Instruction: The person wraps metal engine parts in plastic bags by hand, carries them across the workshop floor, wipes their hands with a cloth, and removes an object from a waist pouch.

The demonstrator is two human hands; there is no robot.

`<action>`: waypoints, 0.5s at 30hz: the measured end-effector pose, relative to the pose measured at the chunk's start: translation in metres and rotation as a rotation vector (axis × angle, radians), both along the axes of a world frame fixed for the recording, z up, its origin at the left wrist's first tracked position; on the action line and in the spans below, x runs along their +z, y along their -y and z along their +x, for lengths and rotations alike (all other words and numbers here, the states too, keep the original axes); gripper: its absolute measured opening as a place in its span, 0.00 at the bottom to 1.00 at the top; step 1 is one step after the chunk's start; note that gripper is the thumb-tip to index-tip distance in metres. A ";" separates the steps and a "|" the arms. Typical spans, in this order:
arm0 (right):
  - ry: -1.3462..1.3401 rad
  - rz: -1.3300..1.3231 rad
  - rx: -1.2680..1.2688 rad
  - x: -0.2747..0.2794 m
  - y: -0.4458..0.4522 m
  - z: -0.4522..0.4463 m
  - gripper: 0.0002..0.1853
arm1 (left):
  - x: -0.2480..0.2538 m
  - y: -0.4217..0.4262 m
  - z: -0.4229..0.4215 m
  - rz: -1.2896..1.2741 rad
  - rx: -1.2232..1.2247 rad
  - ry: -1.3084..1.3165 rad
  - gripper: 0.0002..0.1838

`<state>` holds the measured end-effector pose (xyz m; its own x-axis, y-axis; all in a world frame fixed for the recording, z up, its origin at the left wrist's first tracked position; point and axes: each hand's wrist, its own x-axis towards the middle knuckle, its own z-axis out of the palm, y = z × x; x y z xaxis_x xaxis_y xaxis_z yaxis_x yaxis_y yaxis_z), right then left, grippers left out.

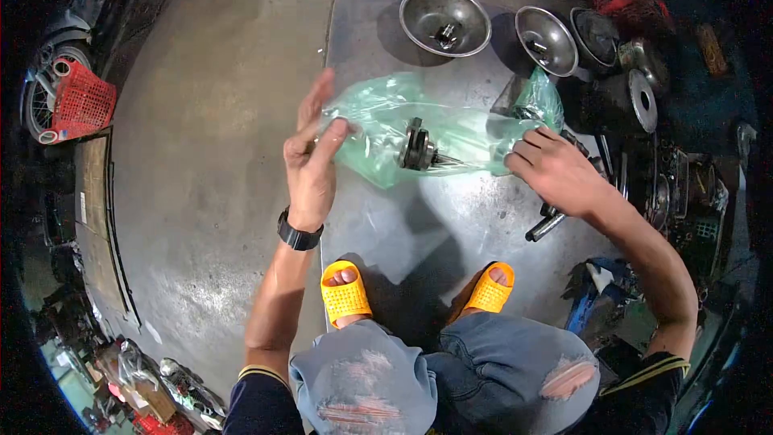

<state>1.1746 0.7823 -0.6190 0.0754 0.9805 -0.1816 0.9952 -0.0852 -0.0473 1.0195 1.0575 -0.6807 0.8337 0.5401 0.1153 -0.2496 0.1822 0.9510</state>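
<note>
We find the green bag (374, 101) stretched across the middle of our view, with one dark metal part (418, 147) at its centre, seemingly inside, though glare blurs the plastic. Taking the part as the dial's hub, our right hand (554, 167) sits just past three o'clock, fingers curled and clenched on the bag's end, probably to keep the plastic taut along the part's shaft. Our left hand (312, 143) is at nine, its digits spread and touching the bag's other end; perhaps it steadies that side, but we cannot tell whether it pinches. We judge that holding both ends keeps the part's weight slung between them, above the grey sheet (483, 225). Counting, we have two hands, one watch (299, 232) on the left wrist, and two yellow slippers (345, 300), near seven and five. There are two green bags, the second bag (546, 97) bunched between two and three. Two shiny bowls (420, 16) stand at twelve and two, perhaps to keep small pieces together: we count one piece in the first, but cannot count the second's.
</note>
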 end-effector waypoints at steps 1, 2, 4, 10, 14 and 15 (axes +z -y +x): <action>0.040 0.042 0.011 0.011 -0.008 -0.007 0.08 | 0.004 0.002 0.005 0.044 0.030 0.108 0.11; 0.099 0.197 0.044 0.016 -0.014 -0.011 0.07 | 0.006 0.004 0.011 -0.029 -0.032 0.155 0.12; 0.170 0.349 -0.121 0.022 -0.031 -0.016 0.08 | 0.009 0.007 0.021 -0.170 -0.149 0.247 0.14; -0.498 0.447 -0.675 0.016 -0.050 0.007 0.12 | 0.019 0.033 0.041 0.133 -0.192 0.105 0.26; -0.587 0.577 -0.492 0.038 -0.062 0.013 0.11 | 0.024 0.033 0.054 0.348 -0.229 -0.224 0.33; -0.636 0.589 -0.443 0.037 -0.068 0.011 0.11 | 0.021 0.034 0.058 0.365 -0.287 -0.236 0.32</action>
<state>1.1860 0.8503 -0.5815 0.5170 0.8336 0.1944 0.6523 -0.2367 -0.7200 1.0777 1.0232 -0.6600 0.9685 0.2452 0.0442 -0.0093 -0.1418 0.9898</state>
